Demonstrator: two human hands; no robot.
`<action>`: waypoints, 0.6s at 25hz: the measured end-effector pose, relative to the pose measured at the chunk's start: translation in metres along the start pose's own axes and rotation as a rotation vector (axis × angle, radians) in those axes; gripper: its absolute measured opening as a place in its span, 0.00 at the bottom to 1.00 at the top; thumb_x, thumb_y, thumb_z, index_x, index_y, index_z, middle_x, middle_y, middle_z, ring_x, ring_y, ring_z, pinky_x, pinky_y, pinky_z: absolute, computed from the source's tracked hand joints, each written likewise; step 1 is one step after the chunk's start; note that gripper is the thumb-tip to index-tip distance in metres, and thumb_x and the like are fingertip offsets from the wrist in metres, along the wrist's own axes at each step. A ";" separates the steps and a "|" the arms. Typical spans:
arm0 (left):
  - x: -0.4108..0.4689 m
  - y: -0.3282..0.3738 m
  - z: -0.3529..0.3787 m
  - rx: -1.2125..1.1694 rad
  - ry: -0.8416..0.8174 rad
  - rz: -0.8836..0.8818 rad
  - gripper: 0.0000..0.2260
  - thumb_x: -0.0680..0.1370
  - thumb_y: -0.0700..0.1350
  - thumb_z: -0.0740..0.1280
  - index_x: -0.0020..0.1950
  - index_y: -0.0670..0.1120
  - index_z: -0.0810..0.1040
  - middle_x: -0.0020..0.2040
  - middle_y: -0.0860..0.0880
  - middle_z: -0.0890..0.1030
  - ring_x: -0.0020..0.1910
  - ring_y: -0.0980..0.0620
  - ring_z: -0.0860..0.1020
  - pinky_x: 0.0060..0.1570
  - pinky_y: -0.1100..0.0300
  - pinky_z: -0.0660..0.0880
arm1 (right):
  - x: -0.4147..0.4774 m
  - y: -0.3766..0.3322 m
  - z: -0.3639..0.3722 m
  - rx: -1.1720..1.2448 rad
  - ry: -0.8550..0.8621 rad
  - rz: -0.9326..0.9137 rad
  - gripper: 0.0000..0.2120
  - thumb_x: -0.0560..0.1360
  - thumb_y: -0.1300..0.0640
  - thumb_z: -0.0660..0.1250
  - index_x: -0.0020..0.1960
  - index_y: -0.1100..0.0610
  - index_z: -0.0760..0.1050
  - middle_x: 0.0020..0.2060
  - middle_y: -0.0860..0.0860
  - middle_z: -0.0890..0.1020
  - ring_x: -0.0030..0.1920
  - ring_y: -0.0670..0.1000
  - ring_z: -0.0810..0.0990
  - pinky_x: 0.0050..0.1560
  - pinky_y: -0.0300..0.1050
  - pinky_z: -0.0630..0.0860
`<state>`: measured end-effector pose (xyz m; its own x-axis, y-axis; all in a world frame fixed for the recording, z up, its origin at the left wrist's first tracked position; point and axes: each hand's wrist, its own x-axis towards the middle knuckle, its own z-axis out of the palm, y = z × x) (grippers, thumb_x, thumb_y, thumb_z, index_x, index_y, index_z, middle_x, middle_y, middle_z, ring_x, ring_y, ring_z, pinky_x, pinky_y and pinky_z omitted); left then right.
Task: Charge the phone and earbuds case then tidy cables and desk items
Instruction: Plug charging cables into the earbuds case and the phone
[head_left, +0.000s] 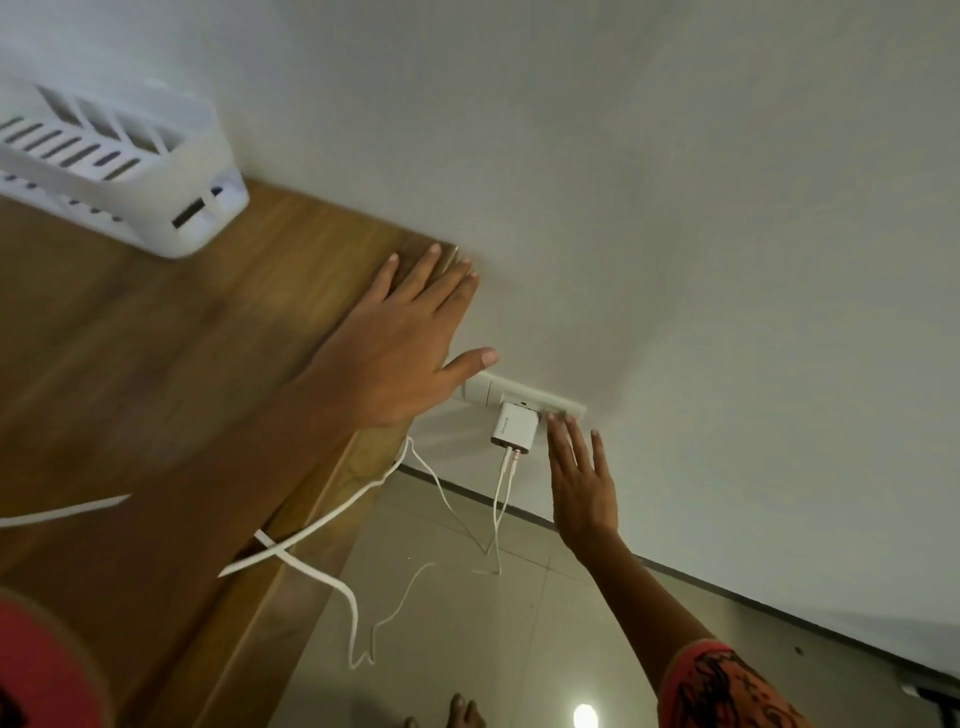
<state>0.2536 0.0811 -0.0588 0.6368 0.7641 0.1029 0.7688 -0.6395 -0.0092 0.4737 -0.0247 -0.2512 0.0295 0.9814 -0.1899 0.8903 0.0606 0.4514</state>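
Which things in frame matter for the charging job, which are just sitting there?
Job: charger in wall socket, two cables plugged into it, flat cable over desk edge, right hand at the socket.
Just there: white slotted basket, desk under the left hand, floor tiles.

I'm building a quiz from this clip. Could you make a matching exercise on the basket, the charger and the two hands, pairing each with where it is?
Things:
1 basket
2 charger
3 left hand
4 right hand

Places:
A plugged into the wall socket
B fingertips at the socket, beside the charger
C fingers straight, over the desk's far corner
D on the desk, far left

Pairs: 1-D, 2-A, 3-C, 4-B
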 end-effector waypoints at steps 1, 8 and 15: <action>0.000 0.000 0.002 -0.002 0.017 0.007 0.40 0.71 0.67 0.35 0.75 0.42 0.50 0.77 0.45 0.53 0.76 0.46 0.48 0.72 0.47 0.45 | 0.004 -0.004 0.006 -0.009 0.007 0.028 0.37 0.75 0.60 0.55 0.72 0.62 0.30 0.68 0.60 0.24 0.68 0.60 0.23 0.67 0.61 0.26; 0.002 0.001 0.004 -0.030 0.118 0.029 0.37 0.75 0.65 0.38 0.72 0.41 0.62 0.74 0.43 0.63 0.74 0.43 0.56 0.71 0.44 0.51 | 0.018 -0.033 0.018 0.079 -0.080 0.189 0.42 0.76 0.52 0.55 0.69 0.64 0.24 0.69 0.60 0.24 0.68 0.61 0.22 0.66 0.64 0.26; 0.000 0.003 0.003 -0.038 0.164 0.036 0.36 0.77 0.64 0.40 0.69 0.39 0.67 0.71 0.41 0.67 0.72 0.41 0.61 0.69 0.43 0.56 | 0.033 -0.034 0.029 0.077 -0.239 0.230 0.42 0.75 0.54 0.59 0.71 0.59 0.28 0.61 0.60 0.18 0.62 0.62 0.18 0.66 0.67 0.31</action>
<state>0.2565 0.0795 -0.0622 0.6432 0.7187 0.2641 0.7410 -0.6711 0.0215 0.4576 0.0006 -0.2980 0.3314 0.8966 -0.2938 0.8791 -0.1804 0.4411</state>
